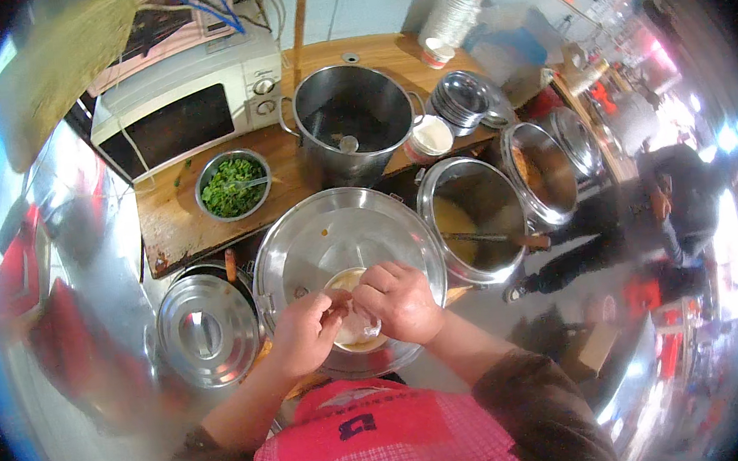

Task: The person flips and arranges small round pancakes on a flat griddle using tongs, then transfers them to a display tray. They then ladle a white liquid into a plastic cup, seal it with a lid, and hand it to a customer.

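Both hands meet over a round bowl (362,346) that stands on a large stainless steel lid (368,224). Between the fingers is a small clear plastic bag or film (370,324). My left hand (307,333) pinches its left side with thumb and forefinger. Curled around its right side are the fingers of my right hand (400,302). Pale liquid seems to lie in the bowl, mostly hidden by the hands. Small orange-brown bits lie on the lid. A steel bowl of chopped green herbs (231,187) with a spoon stands on the wooden counter, beyond the left hand.
A tall steel pot (351,115) stands behind the lid, beside a microwave oven (184,108). An open pot of yellowish liquid (455,222) holds a ladle at right. A lidded pot (208,329) is at left. A person (679,194) is at far right.
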Motion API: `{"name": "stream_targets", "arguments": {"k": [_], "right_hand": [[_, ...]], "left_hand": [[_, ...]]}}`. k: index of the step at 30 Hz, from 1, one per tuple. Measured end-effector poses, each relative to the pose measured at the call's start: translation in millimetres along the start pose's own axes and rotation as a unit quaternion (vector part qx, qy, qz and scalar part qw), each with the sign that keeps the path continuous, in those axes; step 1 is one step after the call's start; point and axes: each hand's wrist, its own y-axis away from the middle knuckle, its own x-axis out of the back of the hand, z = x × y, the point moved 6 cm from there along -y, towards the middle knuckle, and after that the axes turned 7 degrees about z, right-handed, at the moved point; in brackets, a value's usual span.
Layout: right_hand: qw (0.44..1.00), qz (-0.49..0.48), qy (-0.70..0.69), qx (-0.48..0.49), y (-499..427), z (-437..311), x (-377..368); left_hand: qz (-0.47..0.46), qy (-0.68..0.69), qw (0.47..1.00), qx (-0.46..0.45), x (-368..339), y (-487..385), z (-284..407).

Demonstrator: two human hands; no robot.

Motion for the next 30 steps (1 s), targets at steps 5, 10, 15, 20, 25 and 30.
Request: {"name": "stream_targets", "arguments": {"k": [5, 10, 15, 20, 25, 30], "right_hand": [[1.000, -0.020, -0.007, -0.014, 12.1, -7.6, 7.5], [0.995, -0.011, -0.007, -0.100, 50.4, -5.0, 10.6], [0.844, -0.043, -0.182, -0.503, 106.6, 52.0, -23.0], [0.863, -0.078, -0.237, -0.439, 113.5, 53.9, -49.7], [0.842, -0.008, -0.298, -0.449, 218.8, 61.7, 26.7], [0.743, 0.073, -0.368, -0.554, 436.3, 79.4, 136.9]], "left_hand": [[0.003, -0.109, 0.980, -0.168, 5.5, -12.2, 21.6], [0.034, -0.099, 0.979, -0.174, 12.1, -23.0, -0.7], [-0.002, 0.247, 0.968, 0.040, -21.8, -7.1, -66.0], [0.141, 0.358, 0.867, 0.316, -54.8, 34.0, -101.5], [-0.016, 0.077, 0.990, 0.117, -134.0, 53.1, -3.2], [-0.134, 0.222, 0.960, 0.104, -304.4, 79.3, 73.5]]}}
